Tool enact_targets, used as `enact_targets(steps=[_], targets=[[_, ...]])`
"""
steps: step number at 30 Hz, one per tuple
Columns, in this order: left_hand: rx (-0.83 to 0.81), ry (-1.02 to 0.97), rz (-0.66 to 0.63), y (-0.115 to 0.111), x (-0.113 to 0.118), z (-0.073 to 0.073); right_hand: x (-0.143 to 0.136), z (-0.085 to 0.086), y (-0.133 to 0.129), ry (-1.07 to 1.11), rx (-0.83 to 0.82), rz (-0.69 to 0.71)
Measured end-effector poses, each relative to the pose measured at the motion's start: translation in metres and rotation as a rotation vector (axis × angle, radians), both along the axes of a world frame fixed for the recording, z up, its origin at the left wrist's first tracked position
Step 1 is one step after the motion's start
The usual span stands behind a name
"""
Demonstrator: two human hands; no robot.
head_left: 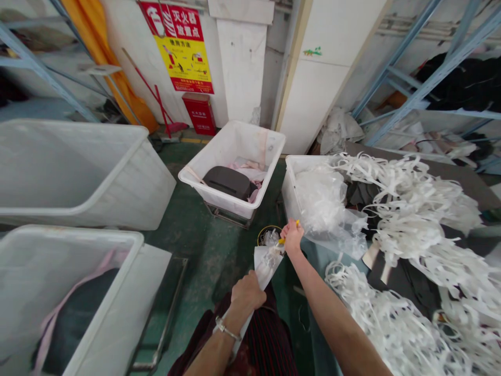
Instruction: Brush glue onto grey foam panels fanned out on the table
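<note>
Two hands, both closed: my left hand (248, 292) grips one white plastic piece (266, 265) over my lap, my right hand (293, 239) one slim yellow tool (282, 241) at its far end. Four white bins (144, 180) stand around me. One poster (182, 57) reads 灭火器放置点 and 使用方法; one red box's (199, 114) lettering is too small to tell.

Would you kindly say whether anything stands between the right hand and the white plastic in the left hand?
Nothing visible does: the right hand, holding a yellow item, is at the far end of the white plastic.
</note>
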State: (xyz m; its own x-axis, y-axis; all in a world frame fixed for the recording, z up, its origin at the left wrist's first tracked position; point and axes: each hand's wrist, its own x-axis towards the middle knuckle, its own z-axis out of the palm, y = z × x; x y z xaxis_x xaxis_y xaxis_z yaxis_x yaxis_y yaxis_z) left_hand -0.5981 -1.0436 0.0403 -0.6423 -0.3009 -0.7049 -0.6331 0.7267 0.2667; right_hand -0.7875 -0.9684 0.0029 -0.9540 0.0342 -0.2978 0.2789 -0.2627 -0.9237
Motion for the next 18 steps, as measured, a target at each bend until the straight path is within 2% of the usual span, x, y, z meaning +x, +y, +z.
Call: enact_targets(steps=[3, 7, 10, 15, 18], targets=[[-0.014, 0.003, 0.021, -0.007, 0.001, 0.0, -0.006, 0.005, 0.0, -0.104, -0.103, 0.019], [-0.021, 0.013, 0.035, -0.009, -0.005, 0.002, 0.017, 0.006, -0.012, -0.123, -0.144, 0.047], [-0.015, 0.017, 0.025, -0.004, -0.009, 0.004, 0.031, 0.002, -0.021, -0.095, -0.091, 0.071], [-0.009, 0.008, 0.006, 0.001, -0.004, 0.006, 0.014, 0.003, -0.016, 0.003, 0.05, -0.098], [-0.018, -0.008, 0.016, 0.0, -0.004, 0.008, 0.019, 0.0, -0.018, 0.001, 0.045, -0.062]])
